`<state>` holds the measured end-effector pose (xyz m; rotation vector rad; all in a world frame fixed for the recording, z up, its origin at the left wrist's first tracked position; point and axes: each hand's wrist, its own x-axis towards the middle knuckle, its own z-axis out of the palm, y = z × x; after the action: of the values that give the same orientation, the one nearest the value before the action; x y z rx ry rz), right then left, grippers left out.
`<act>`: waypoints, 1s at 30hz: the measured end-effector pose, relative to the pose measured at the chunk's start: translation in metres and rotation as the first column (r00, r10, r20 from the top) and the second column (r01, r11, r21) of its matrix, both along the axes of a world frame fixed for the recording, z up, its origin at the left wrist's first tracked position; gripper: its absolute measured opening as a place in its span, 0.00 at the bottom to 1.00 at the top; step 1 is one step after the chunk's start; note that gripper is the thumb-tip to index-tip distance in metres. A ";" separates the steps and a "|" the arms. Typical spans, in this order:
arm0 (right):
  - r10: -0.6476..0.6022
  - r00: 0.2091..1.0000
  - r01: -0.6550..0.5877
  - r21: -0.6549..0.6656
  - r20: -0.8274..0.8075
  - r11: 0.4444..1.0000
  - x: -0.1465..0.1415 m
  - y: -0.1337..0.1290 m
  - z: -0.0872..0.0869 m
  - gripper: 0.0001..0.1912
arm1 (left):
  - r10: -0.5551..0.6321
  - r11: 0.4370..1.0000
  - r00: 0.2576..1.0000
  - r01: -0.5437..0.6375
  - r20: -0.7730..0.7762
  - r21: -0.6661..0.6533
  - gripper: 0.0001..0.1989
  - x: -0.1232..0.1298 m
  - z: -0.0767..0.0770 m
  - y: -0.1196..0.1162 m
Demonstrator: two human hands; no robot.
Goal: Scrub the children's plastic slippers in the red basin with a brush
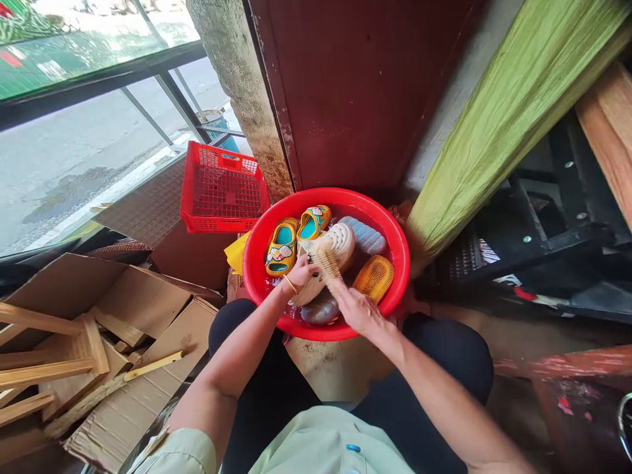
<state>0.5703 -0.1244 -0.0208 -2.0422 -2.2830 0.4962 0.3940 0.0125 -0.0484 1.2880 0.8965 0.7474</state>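
My left hand (300, 275) grips a white clog (342, 241) with holes in its toe, held tilted over a red basin (402, 253) of water. In my right hand (359, 308) is a scrubbing brush (324, 258) with pale bristles, lying against the clog. A yellow sandal (280, 245) with teal lining and a second matching one (311, 222) rest at the basin's left. Light blue footwear (365, 236) lies at the back right, and a yellow-orange shoe sole (376, 276) faces up below it. A dark grey shoe (320, 312) sits in front, partly hidden by my hands.
A red plastic crate (224, 187) stands behind the basin's left side. Cardboard (143, 388) and wooden pieces (54, 368) crowd the left. A dark red door (365, 92) is behind, with a green curtain (484, 145) and a black rack (538, 243) at the right.
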 end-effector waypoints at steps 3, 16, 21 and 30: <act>-0.068 0.995 0.066 0.028 0.075 0.997 0.009 0.015 0.004 0.32 | 0.076 0.982 0.988 -0.051 0.134 -0.181 0.20 -0.003 0.010 -0.001; 0.009 0.994 0.015 0.214 -0.112 0.977 -0.013 0.005 -0.008 0.30 | 0.294 0.888 0.897 -0.129 0.330 -0.441 0.30 -0.009 0.009 -0.001; -0.228 0.956 0.264 0.197 -0.186 0.944 0.025 0.033 -0.008 0.31 | 0.267 0.896 0.908 -0.110 0.323 -0.429 0.27 -0.012 0.013 -0.009; 0.090 0.991 -0.072 0.171 -0.104 0.983 -0.022 -0.008 -0.010 0.29 | 0.383 0.909 0.868 -0.293 0.315 -0.298 0.31 -0.019 0.011 0.016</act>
<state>0.5480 -0.1325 -0.0304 -1.8050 -2.2662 0.3961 0.3752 0.0282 -0.0377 0.7427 0.8828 1.0831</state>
